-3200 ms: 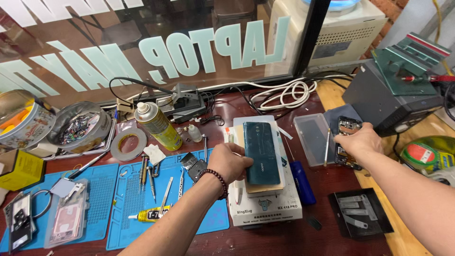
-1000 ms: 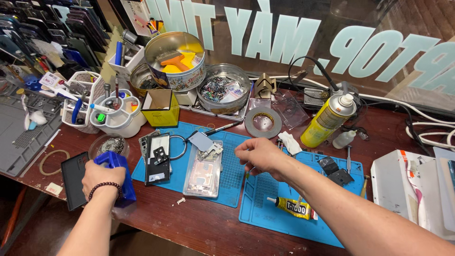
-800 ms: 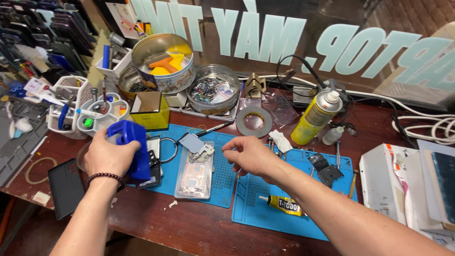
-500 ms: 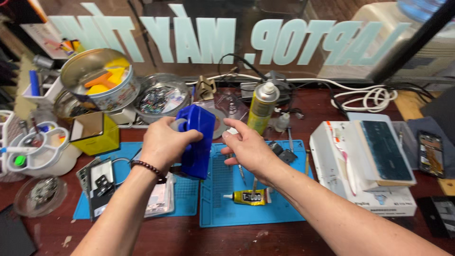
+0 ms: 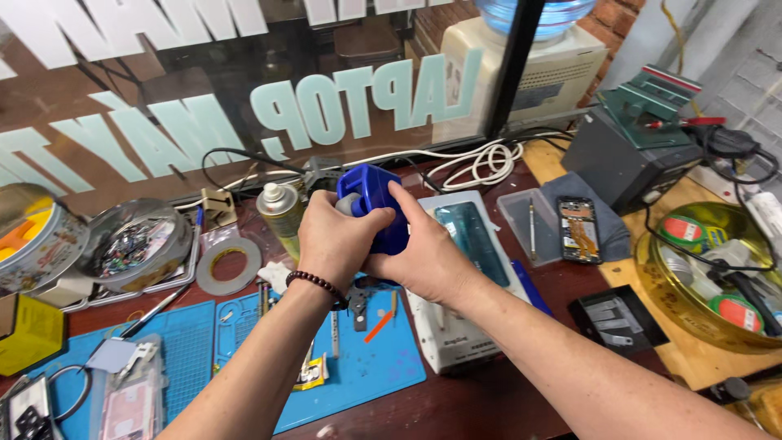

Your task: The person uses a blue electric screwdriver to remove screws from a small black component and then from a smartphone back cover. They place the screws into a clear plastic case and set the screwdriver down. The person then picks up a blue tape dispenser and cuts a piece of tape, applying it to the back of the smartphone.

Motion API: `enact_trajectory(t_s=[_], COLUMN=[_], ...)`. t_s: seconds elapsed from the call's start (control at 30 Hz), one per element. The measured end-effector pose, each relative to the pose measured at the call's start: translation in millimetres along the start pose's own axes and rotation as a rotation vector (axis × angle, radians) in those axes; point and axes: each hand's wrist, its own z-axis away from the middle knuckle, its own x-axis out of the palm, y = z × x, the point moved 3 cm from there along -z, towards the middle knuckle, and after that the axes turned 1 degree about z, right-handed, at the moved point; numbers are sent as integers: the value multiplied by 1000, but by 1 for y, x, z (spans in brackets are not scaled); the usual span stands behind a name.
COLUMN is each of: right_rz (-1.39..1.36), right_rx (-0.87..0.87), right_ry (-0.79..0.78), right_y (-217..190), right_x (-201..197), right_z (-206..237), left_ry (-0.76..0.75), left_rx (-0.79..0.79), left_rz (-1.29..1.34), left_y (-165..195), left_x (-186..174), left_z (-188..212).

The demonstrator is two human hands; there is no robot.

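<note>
One blue bottle [image 5: 376, 198] gripped by two hands: left hand [image 5: 336, 240], right hand [image 5: 423, 253].

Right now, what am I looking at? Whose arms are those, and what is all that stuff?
The camera sits on a person's head, looking down, so these are that person's own arms. The left hand and right hand together hold a blue plastic tool above a dark wooden workbench. Below lie a blue work mat, a white flat machine, a spray can, a roll of tape and a round tin of tiny parts. Right of them lies an opened phone.
</note>
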Motion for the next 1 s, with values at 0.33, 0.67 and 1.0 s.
enact_trajectory(t_s=[0.33, 0.67, 1.0], right_rz=[-741, -911, -633], right_rx=[139, 230, 168], right_ry=[0, -152, -412], right_y=[78, 96, 29], right_x=[-163, -205, -85], right_z=[-6, 15, -10], left_ry=[-506, -792, -449], left_rx=[-139, -562, -629], left_rz=[482, 794, 1223], left_y=[68, 88, 28], left_x=[134, 190, 87], left_z=[10, 18, 14])
